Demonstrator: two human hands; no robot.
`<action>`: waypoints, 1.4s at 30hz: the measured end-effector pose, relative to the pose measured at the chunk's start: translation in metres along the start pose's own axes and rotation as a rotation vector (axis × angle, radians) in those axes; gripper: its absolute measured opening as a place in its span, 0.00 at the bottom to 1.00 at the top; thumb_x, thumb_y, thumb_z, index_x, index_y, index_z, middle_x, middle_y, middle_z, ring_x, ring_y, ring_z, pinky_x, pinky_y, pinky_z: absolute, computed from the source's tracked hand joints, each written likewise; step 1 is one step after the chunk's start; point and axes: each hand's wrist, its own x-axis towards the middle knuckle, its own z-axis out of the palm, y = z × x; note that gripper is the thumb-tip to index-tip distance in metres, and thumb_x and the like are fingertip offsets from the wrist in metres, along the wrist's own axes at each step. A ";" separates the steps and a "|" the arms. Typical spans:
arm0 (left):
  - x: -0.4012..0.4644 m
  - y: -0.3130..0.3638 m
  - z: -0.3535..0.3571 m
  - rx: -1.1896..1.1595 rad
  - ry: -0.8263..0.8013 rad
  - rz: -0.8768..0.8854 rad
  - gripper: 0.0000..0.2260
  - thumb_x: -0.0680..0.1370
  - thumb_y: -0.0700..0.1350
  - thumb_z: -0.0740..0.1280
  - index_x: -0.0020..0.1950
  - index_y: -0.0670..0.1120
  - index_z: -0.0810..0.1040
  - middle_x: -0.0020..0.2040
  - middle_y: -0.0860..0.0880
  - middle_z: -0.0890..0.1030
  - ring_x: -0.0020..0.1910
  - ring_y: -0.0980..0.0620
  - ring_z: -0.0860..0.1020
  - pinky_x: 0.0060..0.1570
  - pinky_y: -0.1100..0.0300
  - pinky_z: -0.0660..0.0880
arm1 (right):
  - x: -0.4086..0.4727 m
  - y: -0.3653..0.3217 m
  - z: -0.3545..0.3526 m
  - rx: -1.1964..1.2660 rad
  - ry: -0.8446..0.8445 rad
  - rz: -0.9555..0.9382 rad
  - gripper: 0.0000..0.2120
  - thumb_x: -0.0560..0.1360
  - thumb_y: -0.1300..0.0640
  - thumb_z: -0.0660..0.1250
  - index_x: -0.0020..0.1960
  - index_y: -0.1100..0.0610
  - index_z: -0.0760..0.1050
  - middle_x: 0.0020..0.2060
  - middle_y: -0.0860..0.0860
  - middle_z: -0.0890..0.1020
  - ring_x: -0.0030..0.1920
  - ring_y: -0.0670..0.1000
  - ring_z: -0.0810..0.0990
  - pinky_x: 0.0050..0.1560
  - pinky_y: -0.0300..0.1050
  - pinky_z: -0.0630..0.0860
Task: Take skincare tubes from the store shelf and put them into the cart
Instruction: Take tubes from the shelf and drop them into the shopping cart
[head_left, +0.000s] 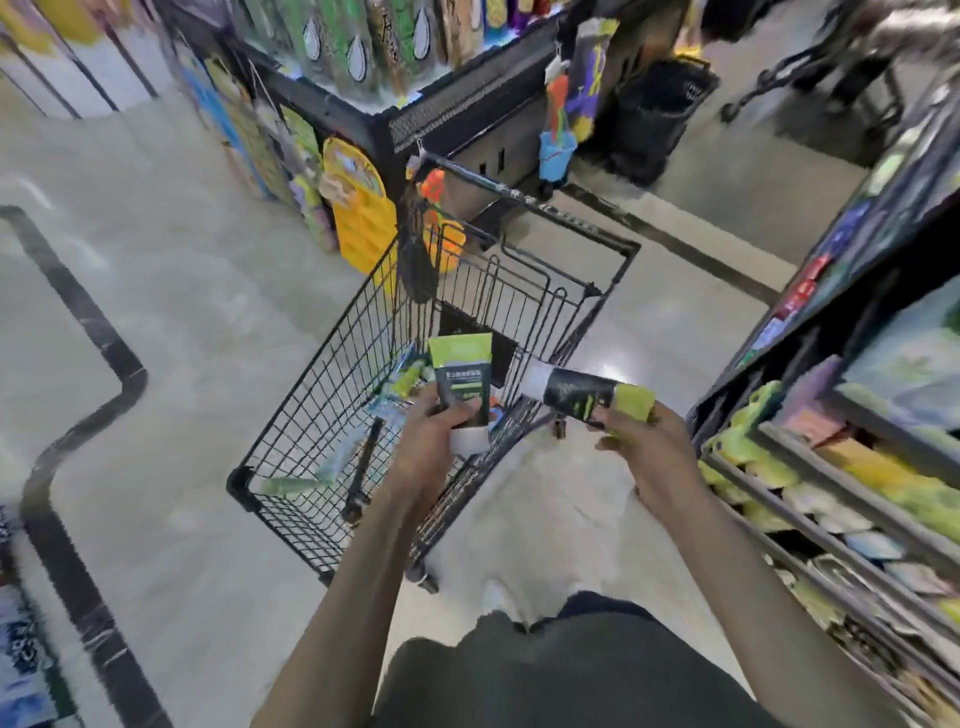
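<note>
My left hand grips a green and black skincare tube with a white cap, held upright over the near end of the black wire cart. My right hand holds a second green and black tube lying sideways, white cap pointing left, just right of the cart's rim. Several packaged items lie inside the cart basket. The store shelf with green and yellow packs is at my right.
A black display stand with hanging toys and yellow packs stands just beyond the cart. A black basket sits on the floor behind it. Pale floor with a black stripe lies to the left.
</note>
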 end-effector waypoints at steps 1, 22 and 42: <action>-0.001 -0.004 0.009 -0.004 -0.016 -0.010 0.16 0.77 0.32 0.68 0.65 0.41 0.77 0.56 0.37 0.84 0.48 0.40 0.83 0.38 0.55 0.80 | -0.008 0.000 -0.011 0.040 0.036 -0.017 0.08 0.75 0.69 0.72 0.50 0.58 0.82 0.38 0.52 0.85 0.38 0.53 0.82 0.33 0.40 0.77; -0.171 -0.194 0.273 0.232 -0.622 -0.255 0.21 0.72 0.35 0.73 0.65 0.43 0.78 0.62 0.39 0.83 0.63 0.34 0.79 0.64 0.44 0.75 | -0.239 0.011 -0.288 0.534 0.607 -0.054 0.34 0.80 0.52 0.71 0.81 0.51 0.60 0.69 0.48 0.78 0.62 0.50 0.82 0.59 0.51 0.80; -0.288 -0.350 0.464 0.541 -0.932 -0.330 0.22 0.73 0.34 0.75 0.65 0.42 0.76 0.58 0.34 0.83 0.55 0.38 0.84 0.55 0.45 0.79 | -0.385 0.024 -0.499 0.518 0.824 -0.245 0.28 0.67 0.66 0.76 0.65 0.55 0.74 0.57 0.62 0.84 0.51 0.61 0.84 0.51 0.56 0.80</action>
